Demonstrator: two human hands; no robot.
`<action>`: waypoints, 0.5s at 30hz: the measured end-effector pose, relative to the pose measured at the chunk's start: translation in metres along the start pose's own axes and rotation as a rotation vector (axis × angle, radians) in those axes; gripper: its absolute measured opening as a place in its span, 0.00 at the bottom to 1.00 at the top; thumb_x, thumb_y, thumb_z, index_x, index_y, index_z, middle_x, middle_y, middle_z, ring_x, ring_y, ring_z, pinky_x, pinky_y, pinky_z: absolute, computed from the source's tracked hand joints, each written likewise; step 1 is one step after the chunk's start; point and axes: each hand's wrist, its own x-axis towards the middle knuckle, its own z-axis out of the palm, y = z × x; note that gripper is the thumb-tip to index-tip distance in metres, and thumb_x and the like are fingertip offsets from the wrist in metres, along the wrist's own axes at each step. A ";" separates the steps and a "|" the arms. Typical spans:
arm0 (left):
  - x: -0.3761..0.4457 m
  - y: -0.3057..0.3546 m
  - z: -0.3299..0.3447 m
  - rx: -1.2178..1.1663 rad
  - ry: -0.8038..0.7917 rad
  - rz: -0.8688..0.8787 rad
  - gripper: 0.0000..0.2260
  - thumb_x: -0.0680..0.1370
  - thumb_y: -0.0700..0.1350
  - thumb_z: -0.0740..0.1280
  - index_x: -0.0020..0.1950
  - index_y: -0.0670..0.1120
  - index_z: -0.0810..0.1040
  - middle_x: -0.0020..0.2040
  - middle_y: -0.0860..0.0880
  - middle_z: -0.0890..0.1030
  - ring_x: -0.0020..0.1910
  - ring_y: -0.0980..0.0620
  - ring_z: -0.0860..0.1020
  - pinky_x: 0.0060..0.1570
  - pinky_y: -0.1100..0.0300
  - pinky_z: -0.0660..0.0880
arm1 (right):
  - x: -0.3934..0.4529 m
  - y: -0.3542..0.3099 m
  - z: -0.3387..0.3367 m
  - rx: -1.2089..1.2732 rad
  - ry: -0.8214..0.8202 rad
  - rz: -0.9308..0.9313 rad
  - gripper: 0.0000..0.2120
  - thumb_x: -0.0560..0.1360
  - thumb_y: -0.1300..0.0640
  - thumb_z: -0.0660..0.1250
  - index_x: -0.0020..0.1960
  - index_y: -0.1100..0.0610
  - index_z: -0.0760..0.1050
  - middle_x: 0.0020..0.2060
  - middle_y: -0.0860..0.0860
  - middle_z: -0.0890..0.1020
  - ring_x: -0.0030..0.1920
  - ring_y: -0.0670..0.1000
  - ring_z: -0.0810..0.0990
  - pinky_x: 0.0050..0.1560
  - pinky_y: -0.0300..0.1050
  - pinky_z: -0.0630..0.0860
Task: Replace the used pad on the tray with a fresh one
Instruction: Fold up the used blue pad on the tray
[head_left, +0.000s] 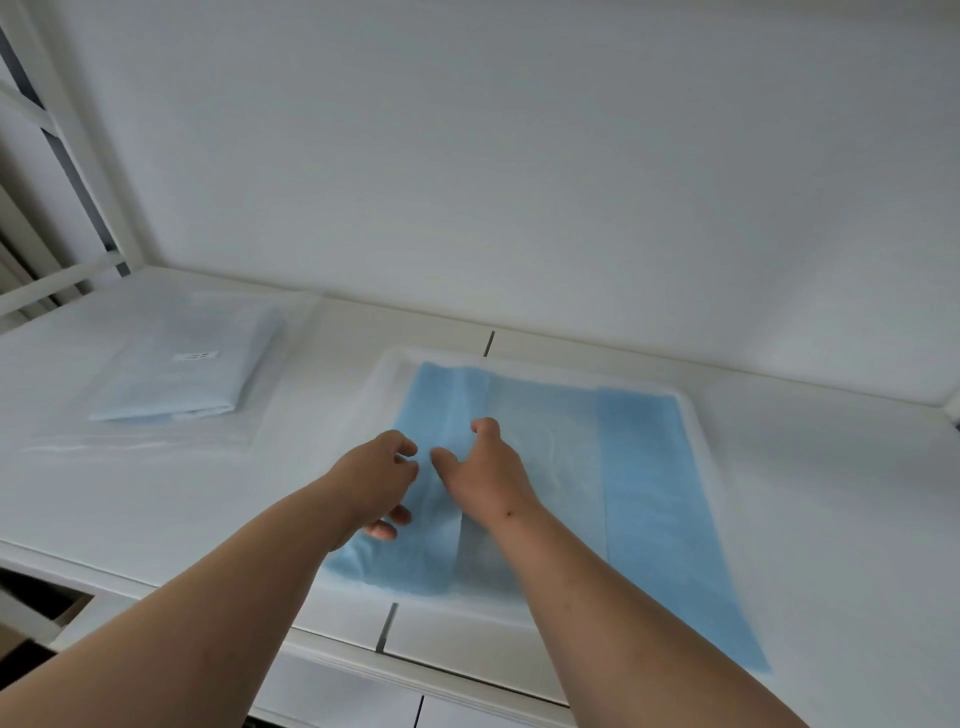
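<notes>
Blue pad (639, 467) on tray (698, 415): left hand (371, 480) grip pinching it, right hand (485, 473) grip curled onto it

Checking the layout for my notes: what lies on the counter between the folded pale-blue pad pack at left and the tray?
Only bare white countertop, in the head view, between the clear-wrapped folded pad pack and the white tray.

White counter (156, 499): tray (698, 415), packaged pads (182, 374)

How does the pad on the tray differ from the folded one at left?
The pad on the tray lies partly spread with flaps folded inward; the folded pad is a compact stack. Both hands touch the tray pad; nothing touches the folded pad, which bears a small white label. Both are light blue.
</notes>
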 end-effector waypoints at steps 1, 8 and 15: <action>0.003 -0.003 -0.001 0.148 0.053 0.046 0.14 0.80 0.46 0.61 0.66 0.49 0.71 0.60 0.48 0.74 0.45 0.47 0.81 0.42 0.53 0.80 | 0.001 0.001 0.000 -0.023 0.000 0.004 0.30 0.78 0.48 0.62 0.75 0.56 0.56 0.64 0.56 0.75 0.62 0.58 0.76 0.59 0.50 0.73; 0.007 -0.021 -0.004 0.665 0.196 0.054 0.23 0.76 0.52 0.65 0.69 0.50 0.67 0.64 0.46 0.67 0.63 0.44 0.70 0.59 0.53 0.70 | -0.006 0.015 0.006 -0.423 0.175 -0.176 0.24 0.71 0.62 0.61 0.66 0.54 0.65 0.61 0.54 0.68 0.59 0.60 0.69 0.55 0.51 0.69; 0.010 -0.022 -0.004 0.714 0.194 -0.011 0.25 0.73 0.52 0.68 0.66 0.47 0.66 0.59 0.45 0.69 0.56 0.42 0.75 0.51 0.52 0.73 | -0.007 0.031 0.011 -0.503 0.063 -0.230 0.20 0.74 0.57 0.59 0.65 0.52 0.73 0.69 0.50 0.66 0.66 0.57 0.63 0.65 0.53 0.59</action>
